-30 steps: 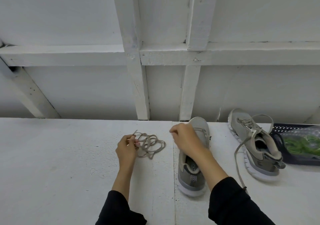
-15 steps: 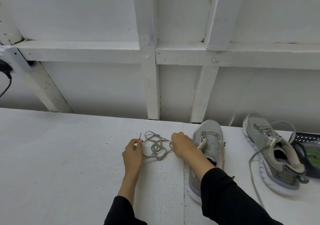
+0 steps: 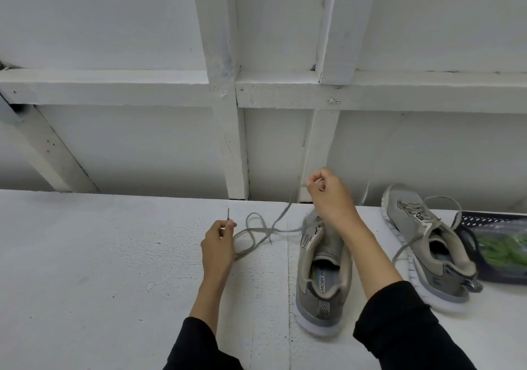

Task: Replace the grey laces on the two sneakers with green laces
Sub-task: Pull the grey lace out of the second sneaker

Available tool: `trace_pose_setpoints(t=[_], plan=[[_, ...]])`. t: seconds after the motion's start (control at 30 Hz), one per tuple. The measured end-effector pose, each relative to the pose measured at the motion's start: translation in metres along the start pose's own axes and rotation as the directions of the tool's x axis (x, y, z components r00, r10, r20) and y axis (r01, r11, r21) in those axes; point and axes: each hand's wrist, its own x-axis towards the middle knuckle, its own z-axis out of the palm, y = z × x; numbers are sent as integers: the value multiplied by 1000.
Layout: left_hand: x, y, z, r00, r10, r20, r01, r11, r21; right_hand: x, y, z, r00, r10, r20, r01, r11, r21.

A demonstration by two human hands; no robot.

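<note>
The grey lace runs between the two hands, and its lie is what the next pull depends on. The left hand rests low on the counter, fingers curled and pinching one end so that the tip stands up just above them. The right hand is raised above the toe of the near sneaker, fingers pinched shut on the other stretch of lace, which slopes down and to the left from there. Between the hands the lace lies in loose crossing loops on the counter, just left of the sneaker's toe; its long axis runs roughly left to right, rising toward the right hand.

Whether the lace is quite free of the eyelets I cannot tell (the right wrist hides the front of the shoe). Judging by the slack, it is out or nearly so, and lifting further up and away with the right hand should clear it.

The far sneaker stands well to the right, grey lace threaded and trailing. Beyond it, touching its heel side, a dark tray holds the green laces in a clear bag; the right hand is much the nearer to them.
</note>
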Motion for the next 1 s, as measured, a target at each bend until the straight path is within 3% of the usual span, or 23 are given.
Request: trace_pose_setpoints(t=[0.07, 0.13, 0.3, 0.4, 0.47, 0.53, 0.6, 0.73, 0.77, 0.83, 0.87, 0.9, 0.93, 1.0], plan=[[2, -4, 2, 999, -48, 7, 47, 997, 54, -3, 13, -3, 999, 31, 18, -27, 984, -178], [3, -8, 5, 998, -51, 26, 48, 993, 105, -8, 24, 0, 994, 41, 99, -16, 970, -242], [10, 6, 22, 979, 166, 121, -196, 928, 316, -18, 32, 7, 981, 2, 196, 41, 975, -216], [28, 19, 37, 840, 394, 373, -540, 679, 498, -20, 38, 7, 978, 23, 206, 14, 984, -177], [41, 20, 48, 691, 427, 584, -723, 440, 533, -21, 42, 6, 979, 23, 203, 9, 988, -153], [49, 18, 59, 570, 400, 717, -821, 265, 505, -22, 45, 5, 977, 11, 213, 19, 991, -134], [53, 18, 64, 525, 390, 757, -851, 226, 474, -22, 46, 4, 975, 1, 220, 26, 993, -117], [60, 11, 66, 523, 411, 747, -849, 175, 499, -24, 46, 3, 978, -6, 209, 34, 991, -127], [60, 8, 65, 567, 440, 696, -821, 240, 518, -25, 45, 4, 984, -19, 175, 48, 985, -164], [51, 19, 62, 758, 479, 443, -650, 601, 464, -28, 42, 2, 995, -46, 91, 71, 953, -296], [45, 33, 58, 854, 418, 311, -511, 788, 343, -30, 39, 1, 996, -52, 65, 72, 933, -353], [42, 47, 53, 915, 326, 239, -373, 908, 189, -31, 35, 0, 997, -55, 57, 73, 917, -391], [37, 64, 48, 942, 236, 237, -261, 962, 77, -32, 30, -2, 997, -57, 60, 77, 908, -413], [28, 91, 35, 928, 139, 346, -123, 990, -70, -32, 21, -4, 993, -69, 95, 104, 896, -433]])
